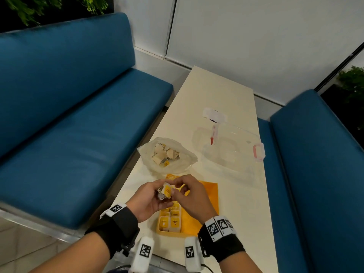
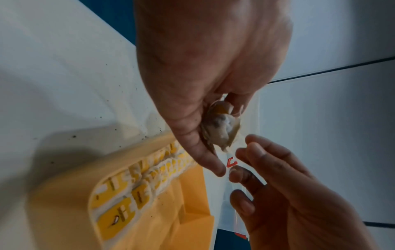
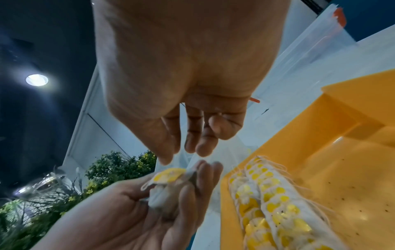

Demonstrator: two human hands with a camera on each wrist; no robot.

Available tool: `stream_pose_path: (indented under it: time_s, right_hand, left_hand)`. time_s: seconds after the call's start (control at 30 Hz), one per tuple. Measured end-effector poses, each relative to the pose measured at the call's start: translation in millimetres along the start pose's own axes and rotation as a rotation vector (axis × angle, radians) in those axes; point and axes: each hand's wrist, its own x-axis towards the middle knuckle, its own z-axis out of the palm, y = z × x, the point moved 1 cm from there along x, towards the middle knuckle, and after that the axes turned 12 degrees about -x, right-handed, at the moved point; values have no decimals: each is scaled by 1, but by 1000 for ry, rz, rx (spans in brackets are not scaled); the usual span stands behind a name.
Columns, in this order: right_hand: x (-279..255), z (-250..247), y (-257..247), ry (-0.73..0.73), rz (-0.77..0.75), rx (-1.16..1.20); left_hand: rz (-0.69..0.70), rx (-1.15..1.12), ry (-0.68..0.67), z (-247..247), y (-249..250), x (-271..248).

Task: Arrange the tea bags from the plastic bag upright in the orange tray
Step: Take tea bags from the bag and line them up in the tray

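Observation:
My left hand (image 1: 155,194) grips a small bunch of tea bags (image 1: 166,191) with a yellow tag, held above the orange tray (image 1: 208,196). In the right wrist view the bunch of tea bags (image 3: 164,184) lies across the left hand's curled fingers (image 3: 205,175). My right hand (image 1: 182,186) hovers at the bunch with loosely bent fingers (image 3: 200,143) and nothing seen between them. Two rows of tea bags (image 1: 171,218) stand upright along the tray's left side. The open plastic bag (image 1: 177,164) lies beyond the tray with more tea bags (image 1: 164,153) inside.
A clear lidded container (image 1: 232,146) with pink clasps sits at the right of the narrow cream table (image 1: 216,91). Blue benches (image 1: 78,115) flank the table on both sides. The tray's right part (image 3: 333,170) holds no bags.

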Motion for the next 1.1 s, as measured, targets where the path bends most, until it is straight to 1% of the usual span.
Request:
stream_pose_path:
  time_s: [0.1,0.2,0.37,0.47,0.57,0.63,0.73,0.8,0.93,1.1]
  right_hand:
    - [-3,1,-3,-22,-49,-25]
    - [-3,2,-1,-4,-44,-31]
    - [0,3,9,51,-8,-64]
    - [5,4,17,119,-10,-79]
    - [10,1,22,168,26,-25]
    - [12,-2,22,142,73,29]
    - [13,-7,17,76,154,151]
    - [15,-9,16,73,190,214]
    - [22,-11,16,84,243,212]
    - [29,-15,19,79,306,199]
  left_hand:
    - [-3,-28,-25,7,-2,2]
    - [-8,-36,-28,8,-4,6]
    - [-30,-29,-34,8,-7,9]
    - [-49,-9,-9,6,-6,12]
    - [-65,-11,-18,4,-4,15]
    - [-47,8,-20,3,-3,17]
    - [35,86,-12,1,-1,20]
    - [79,127,-14,1,0,23]
    - [123,139,-13,6,2,25]
    - [147,89,-18,5,4,26]
